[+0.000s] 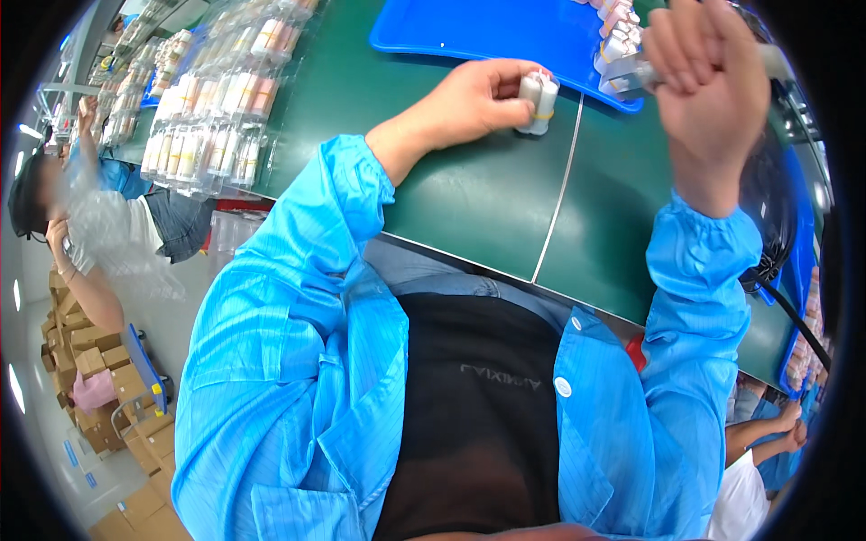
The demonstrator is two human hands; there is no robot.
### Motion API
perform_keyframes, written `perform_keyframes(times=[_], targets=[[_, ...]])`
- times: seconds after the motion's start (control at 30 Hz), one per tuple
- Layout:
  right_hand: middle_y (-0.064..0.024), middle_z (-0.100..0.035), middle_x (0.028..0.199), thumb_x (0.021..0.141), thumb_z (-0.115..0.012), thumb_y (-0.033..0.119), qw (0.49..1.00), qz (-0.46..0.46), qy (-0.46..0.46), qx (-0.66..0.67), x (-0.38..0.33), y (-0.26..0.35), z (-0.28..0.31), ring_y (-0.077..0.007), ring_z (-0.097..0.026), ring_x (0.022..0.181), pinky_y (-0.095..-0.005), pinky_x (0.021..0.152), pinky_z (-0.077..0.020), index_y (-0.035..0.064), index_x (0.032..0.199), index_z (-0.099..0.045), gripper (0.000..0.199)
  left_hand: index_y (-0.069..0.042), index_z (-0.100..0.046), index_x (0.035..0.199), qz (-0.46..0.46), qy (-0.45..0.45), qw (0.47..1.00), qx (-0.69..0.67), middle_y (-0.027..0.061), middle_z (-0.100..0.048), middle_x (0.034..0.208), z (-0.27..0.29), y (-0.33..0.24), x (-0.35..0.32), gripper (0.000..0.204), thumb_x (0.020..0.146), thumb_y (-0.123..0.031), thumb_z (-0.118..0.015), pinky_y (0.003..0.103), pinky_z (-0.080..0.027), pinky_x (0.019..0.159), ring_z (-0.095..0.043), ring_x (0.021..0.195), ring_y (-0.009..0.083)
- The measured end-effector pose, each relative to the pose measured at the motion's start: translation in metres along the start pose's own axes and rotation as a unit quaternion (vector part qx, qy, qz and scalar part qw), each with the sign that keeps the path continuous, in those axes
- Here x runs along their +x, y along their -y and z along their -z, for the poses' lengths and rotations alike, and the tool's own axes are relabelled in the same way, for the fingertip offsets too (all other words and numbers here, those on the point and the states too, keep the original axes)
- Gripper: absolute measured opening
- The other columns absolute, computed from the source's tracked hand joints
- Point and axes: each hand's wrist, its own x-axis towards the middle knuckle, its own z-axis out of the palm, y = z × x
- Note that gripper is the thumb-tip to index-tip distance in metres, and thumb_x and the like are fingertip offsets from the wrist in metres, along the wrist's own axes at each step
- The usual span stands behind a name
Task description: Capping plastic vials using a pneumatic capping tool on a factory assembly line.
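My left hand [474, 101] is closed on a small bundle of white cylinders [538, 101] with a yellow band round them. The bundle stands upright on the green table [469, 198], thumb and fingers gripping its side. My right hand [708, 77] is raised at the upper right, its fingers curled and slightly smeared by motion. A pale, rod-like thing [774, 61] shows beside that hand; the hand hides much of it, and I cannot tell its kind. Just left of my right hand, a blue tray [487, 27] holds several similar white and pinkish pieces [618, 36].
Clear plastic packs of pale cylinders [216, 135] crowd the table's left side. At the right are a black rounded thing [767, 207] with a cable and another blue tray [794, 356]. A co-worker [108, 207] stands at the left. Cardboard boxes [99, 361] are stacked on the floor.
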Motion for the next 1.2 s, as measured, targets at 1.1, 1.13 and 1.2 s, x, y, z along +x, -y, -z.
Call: perform_keyframes(times=[1.1,1.13,1.2], targets=[[0.0015,-0.029,0.057,0.102,-0.048,0.017,0.994,-0.042,0.080,0.055,-0.006,-0.017,0.009,-0.0054,-0.024,0.048,-0.0240,0.045,-0.0209,0.0096,0.066,-0.034,0.039,-0.003,-0.069,0.092,0.210,-0.427,0.536,0.697,0.0190,-0.071,0.093,0.282,-0.070,-0.172,0.029,0.093,-0.029,-0.056,0.052,-0.054,0.081,-0.068,0.093,0.0396],[0.0015,-0.029,0.057,0.102,-0.048,0.017,0.994,-0.042,0.080,0.055,-0.006,-0.017,0.008,-0.0054,-0.024,0.048,-0.0240,0.045,-0.0209,0.0096,0.066,-0.034,0.039,-0.001,-0.068,0.095,0.175,-0.449,0.529,0.699,0.0203,-0.071,0.098,0.287,-0.072,-0.174,0.034,0.093,-0.032,-0.055,0.049,-0.053,0.086,-0.067,0.098,0.0385],[0.0015,-0.029,0.057,0.102,-0.048,0.017,0.993,-0.034,0.092,0.058,-0.005,-0.016,0.006,-0.0054,-0.024,0.048,-0.0243,0.045,-0.0209,0.0095,0.067,-0.035,0.039,-0.001,-0.069,0.098,0.125,-0.368,0.552,0.738,0.0218,-0.070,0.101,0.317,-0.071,-0.187,0.038,0.095,-0.035,-0.052,0.048,-0.052,0.090,-0.065,0.102,0.0398]])
